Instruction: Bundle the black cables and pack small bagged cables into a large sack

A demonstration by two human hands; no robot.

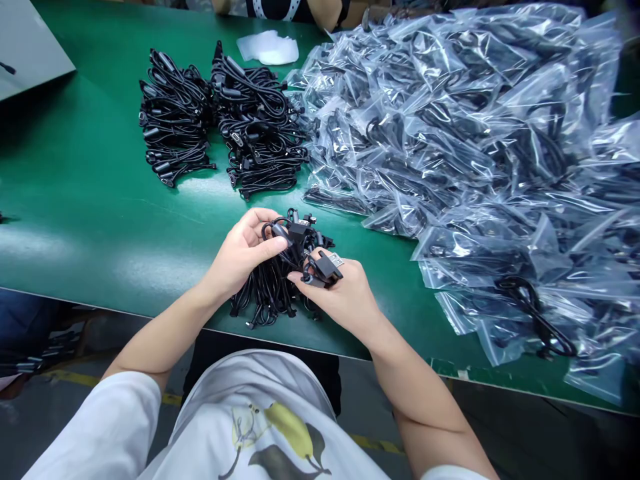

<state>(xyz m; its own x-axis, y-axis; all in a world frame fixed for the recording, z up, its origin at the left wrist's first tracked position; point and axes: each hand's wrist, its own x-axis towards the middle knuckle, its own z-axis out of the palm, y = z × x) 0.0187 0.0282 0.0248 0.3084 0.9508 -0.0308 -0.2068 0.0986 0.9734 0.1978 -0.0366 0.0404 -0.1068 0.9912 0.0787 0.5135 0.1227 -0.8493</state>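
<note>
Left hand [245,252] and right hand [347,299], nearly touching, clamp the black cable bundle [273,290] between them, its length running to the near edge of the green table [100,200].

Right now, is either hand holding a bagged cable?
No, left hand and right hand grip a bare black cable bundle; bagged cables lie apart.

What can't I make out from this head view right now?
Head view, cable bundle: middle covered by left hand and right hand.
Connectors on far cable stacks: too small to identify.
Inside bagged pile: blurred by plastic glare; right edge cuts it off.
The person opposite: cut by top edge.
</note>
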